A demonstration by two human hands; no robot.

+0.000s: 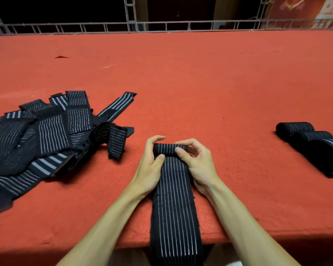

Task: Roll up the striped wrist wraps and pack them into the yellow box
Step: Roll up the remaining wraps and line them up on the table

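Observation:
A black wrist wrap with thin white stripes (174,198) lies lengthwise in front of me, its near end hanging over the table's front edge. Its far end is curled into a small roll (168,148). My left hand (152,160) grips the roll's left end, fingers over the top and thumb on the wrap below. My right hand (195,160) pinches the roll's right end with thumb and fingers. A loose pile of unrolled striped wraps (46,135) lies to the left. Three rolled wraps (315,141) sit in a row at the right. No yellow box is in view.
The work surface is a wide red felt-covered table (200,83) reaching far back. A metal truss rail (161,25) runs along its far edge, with a dark space behind. The table's front edge runs just below my forearms.

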